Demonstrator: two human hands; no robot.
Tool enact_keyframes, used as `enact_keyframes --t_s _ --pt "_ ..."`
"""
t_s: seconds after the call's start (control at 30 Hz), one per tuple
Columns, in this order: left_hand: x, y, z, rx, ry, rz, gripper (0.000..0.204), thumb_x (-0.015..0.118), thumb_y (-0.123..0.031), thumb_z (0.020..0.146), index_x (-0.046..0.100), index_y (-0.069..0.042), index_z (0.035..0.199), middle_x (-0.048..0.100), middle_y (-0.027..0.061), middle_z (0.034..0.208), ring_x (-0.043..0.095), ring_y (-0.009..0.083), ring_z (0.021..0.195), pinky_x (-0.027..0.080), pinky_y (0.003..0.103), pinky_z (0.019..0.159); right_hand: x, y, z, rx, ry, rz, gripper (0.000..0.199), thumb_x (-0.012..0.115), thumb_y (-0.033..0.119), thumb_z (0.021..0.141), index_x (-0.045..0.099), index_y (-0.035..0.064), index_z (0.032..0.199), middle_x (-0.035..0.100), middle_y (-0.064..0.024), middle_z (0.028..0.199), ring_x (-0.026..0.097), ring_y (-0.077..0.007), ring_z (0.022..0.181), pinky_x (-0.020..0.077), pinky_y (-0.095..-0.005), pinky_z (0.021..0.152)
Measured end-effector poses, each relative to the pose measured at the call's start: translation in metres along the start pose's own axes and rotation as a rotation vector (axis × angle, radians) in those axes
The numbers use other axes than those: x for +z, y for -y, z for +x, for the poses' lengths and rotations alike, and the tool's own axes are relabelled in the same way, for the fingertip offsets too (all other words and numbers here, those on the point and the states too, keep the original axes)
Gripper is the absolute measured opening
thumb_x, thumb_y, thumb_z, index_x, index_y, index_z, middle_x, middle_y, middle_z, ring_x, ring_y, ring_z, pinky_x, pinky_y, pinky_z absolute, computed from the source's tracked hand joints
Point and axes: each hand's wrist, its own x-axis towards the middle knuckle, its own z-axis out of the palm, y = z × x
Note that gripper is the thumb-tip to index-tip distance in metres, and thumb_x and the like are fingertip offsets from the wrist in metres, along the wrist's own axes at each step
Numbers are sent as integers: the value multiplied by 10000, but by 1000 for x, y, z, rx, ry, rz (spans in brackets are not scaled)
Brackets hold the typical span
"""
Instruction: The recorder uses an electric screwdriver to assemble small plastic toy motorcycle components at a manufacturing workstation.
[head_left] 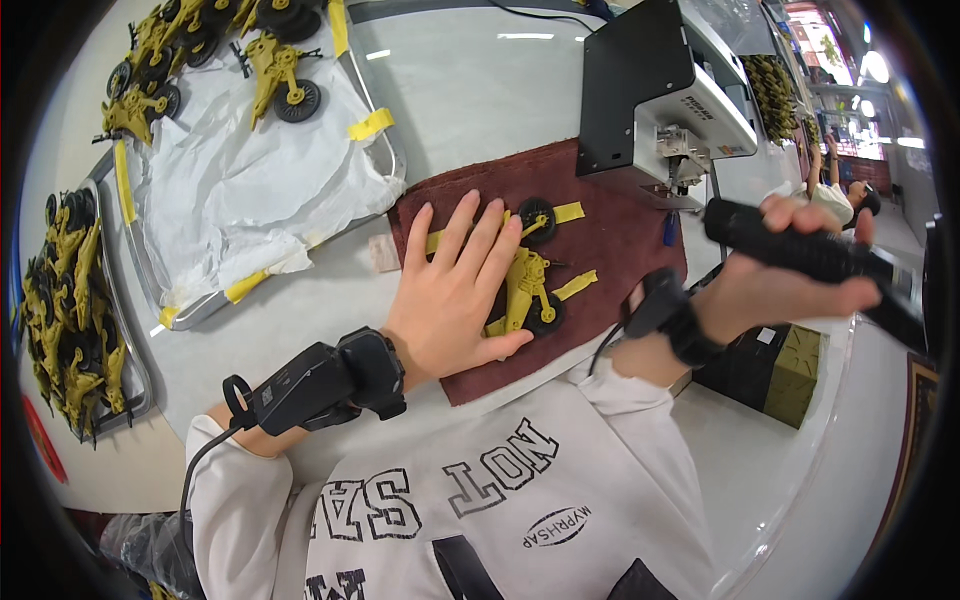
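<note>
My left hand (450, 310) lies flat, fingers spread, over yellow-green toy motorcycle parts (522, 285) on a dark red cloth (610, 235). Two black wheels show beside the fingers, an upper wheel (537, 220) and a lower one. Whether they belong to one motorcycle or two is hidden under the hand. Strips of yellow tape (574, 285) stick out at the right of the parts. Raised at the right, my right hand (790, 275) is wrapped round a black cylindrical electric screwdriver (770, 232), slightly blurred.
A black and silver screw feeder (640, 110) stands at the cloth's far right corner. Paper-lined tray (205, 320) at far left carries several toy motorcycles (272, 80); another heaped tray (140, 375) sits left. A box (795, 375) lies lower right. A co-worker (835, 195) is in the background.
</note>
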Motion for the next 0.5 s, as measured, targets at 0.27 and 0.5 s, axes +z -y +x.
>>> enact_keyframes --t_s 0.27,0.5 --pt "1 0 0 -4 15 7 970 680 -555 663 322 -21 1390 339 170 1414 254 370 1340 127 559 1065 22 -39 24 80 88 -27 559 453 493 919 399 0 1177 523 -124 652 510 -208 527 457 -315 518" --pt "1 -2 0 11 -1 25 966 667 -562 675 316 -19 1393 343 175 1413 259 373 1338 130 553 1067 18 -54 23 6 151 73 380 627 113 852 370 8 1112 580 -103 701 574 -190 512 492 -272 544"
